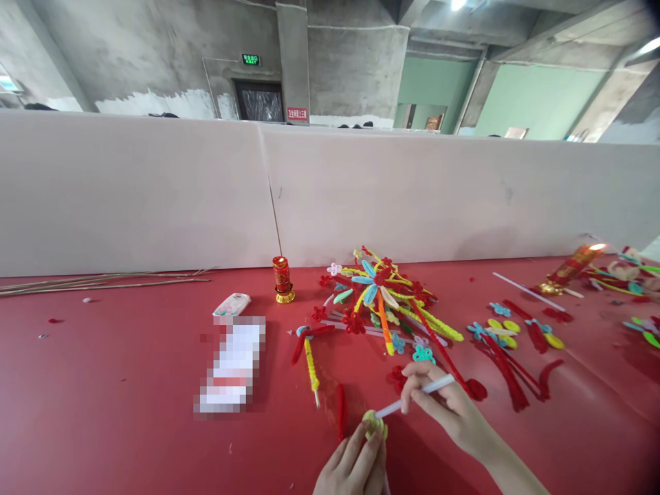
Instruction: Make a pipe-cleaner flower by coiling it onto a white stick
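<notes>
My left hand point(352, 466), low in the middle of the head view, pinches a small yellow-green pipe-cleaner piece point(375, 421). In my right hand point(447, 410) is a translucent white glue stick point(437, 386), held like a pen. Its lower tip touches, or nearly touches, the top of the yellow-green piece. A red pipe cleaner point(341, 411) lies just left of that piece. Beyond my right hand spreads a heap of colourful pipe-cleaner flowers point(381, 282). The fingertips of my left hand partly cover the piece they hold.
A lit red candle point(281, 278) stands at the back of the red table point(128, 412); another burning candle point(572, 268) leans at the right. A white partition point(155, 199) rises behind. Nearby lie a blurred white item point(232, 364), thin sticks point(128, 280) and more flowers point(500, 333).
</notes>
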The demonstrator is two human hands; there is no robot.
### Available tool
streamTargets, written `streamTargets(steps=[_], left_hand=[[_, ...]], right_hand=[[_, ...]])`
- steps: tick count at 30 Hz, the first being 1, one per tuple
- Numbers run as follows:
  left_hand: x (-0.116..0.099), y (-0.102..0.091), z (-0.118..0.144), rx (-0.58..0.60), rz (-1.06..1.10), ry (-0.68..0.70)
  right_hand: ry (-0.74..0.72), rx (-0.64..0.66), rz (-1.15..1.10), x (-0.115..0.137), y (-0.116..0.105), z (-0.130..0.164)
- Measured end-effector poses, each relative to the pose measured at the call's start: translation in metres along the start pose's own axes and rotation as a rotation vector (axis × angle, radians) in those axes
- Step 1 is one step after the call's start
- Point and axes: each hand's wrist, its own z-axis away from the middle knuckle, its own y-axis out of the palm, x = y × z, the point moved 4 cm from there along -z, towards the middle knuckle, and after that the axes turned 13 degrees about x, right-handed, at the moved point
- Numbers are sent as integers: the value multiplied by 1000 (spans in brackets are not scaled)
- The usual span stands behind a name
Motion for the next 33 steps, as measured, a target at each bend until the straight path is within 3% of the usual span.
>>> streamTargets(steps=[5,17,27,33], left_hand=[[-2,9,8,-48,38,-86],[-6,21,14,-34,25,-103],[-3,11,6,-69,62,-92],[-4,16,10,-107,68,-91]], right_hand=[[-15,10,50,-1,-7,2],[-110,-3,58,2,-8,3],[-168,28,21,5,-8,4],[-212,46,116,15,-6,2]])
